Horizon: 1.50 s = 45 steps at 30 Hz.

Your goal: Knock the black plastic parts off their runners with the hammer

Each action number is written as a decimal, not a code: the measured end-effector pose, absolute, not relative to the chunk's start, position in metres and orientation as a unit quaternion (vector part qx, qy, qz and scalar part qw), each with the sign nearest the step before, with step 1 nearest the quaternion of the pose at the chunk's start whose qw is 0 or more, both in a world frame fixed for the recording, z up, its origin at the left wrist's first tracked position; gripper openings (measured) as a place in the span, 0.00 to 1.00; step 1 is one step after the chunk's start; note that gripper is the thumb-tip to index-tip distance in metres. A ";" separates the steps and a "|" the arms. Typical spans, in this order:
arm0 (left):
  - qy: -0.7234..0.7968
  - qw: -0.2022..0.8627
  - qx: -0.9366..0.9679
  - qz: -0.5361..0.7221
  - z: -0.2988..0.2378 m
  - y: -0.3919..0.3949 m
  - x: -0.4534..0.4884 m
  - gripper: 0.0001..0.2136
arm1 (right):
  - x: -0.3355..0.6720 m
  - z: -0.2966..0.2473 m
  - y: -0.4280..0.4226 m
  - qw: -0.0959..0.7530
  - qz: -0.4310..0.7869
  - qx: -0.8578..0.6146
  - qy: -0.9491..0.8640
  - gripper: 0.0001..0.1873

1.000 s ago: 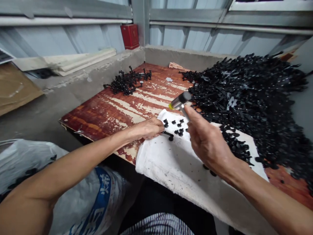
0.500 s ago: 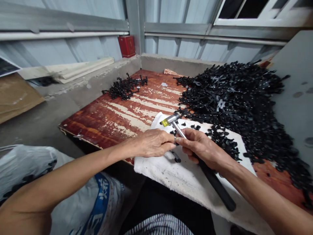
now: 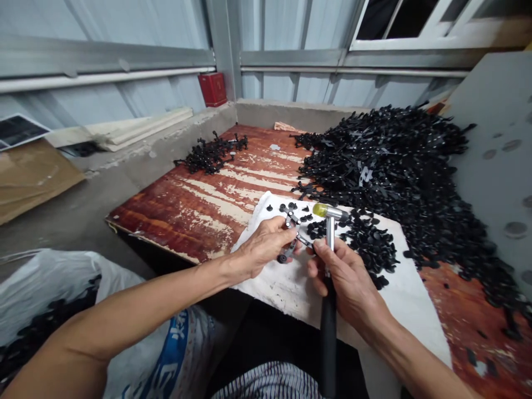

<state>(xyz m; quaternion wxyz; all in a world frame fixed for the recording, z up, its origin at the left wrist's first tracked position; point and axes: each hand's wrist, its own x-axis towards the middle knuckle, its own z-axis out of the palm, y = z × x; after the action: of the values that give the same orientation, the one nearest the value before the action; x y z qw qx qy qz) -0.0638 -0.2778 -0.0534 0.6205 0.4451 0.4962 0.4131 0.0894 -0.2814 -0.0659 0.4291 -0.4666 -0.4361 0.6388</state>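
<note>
A: Holding what, left side?
B: Pinching narrow with the left hand (image 3: 268,244) on a small black jointed piece with shiny metal bits and round ends (image 3: 303,240). One piece or several, hard to say.

A: Right?
B: Gripping with the right hand (image 3: 344,271) a steel-necked hammer with a long black handle and yellow-and-black head (image 3: 328,305). Also reaching with thumb and fingertip to the right end of the jointed piece; touching or just short, cannot tell.

A: Key relation?
B: Jointed piece between both hands, nearest the left, just left of the hammer head and a little nearer. Along one arm, sloping far-left to near-right, toward the right fingertips. For the hammer, lengthwise near to far, yellow face pointing left. Head height above the cloth, no way to judge.

A: Further out?
B: Below, white cloth (image 3: 286,288) on a worn red-brown board (image 3: 166,219). To the right on the cloth, loose black round-headed parts (image 3: 374,246); beyond, a large heap of black parts (image 3: 394,160). Far left, a smaller black pile (image 3: 211,155).

A: Hidden?
B: Middle of the jointed piece, behind the left thumb. Also, handle tip at the bottom edge, perhaps cut off.
</note>
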 end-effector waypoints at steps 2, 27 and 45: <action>0.500 0.644 0.419 0.400 -0.052 -0.277 -0.063 0.11 | 0.091 -0.068 -0.286 0.423 0.643 -0.467 -0.436 0.22; 0.597 0.590 0.425 0.340 -0.054 -0.240 -0.087 0.16 | 0.103 -0.081 -0.296 0.421 0.691 -0.435 -0.395 0.19; 0.589 0.603 0.424 0.330 -0.059 -0.235 -0.088 0.16 | 0.106 -0.085 -0.297 0.430 0.690 -0.427 -0.396 0.14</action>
<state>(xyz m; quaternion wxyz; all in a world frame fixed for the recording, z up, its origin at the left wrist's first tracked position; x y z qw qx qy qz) -0.0883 -0.2353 -0.0586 0.6027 0.4244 0.5895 0.3304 0.1063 -0.2968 -0.0849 0.4296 -0.4270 -0.3963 0.6900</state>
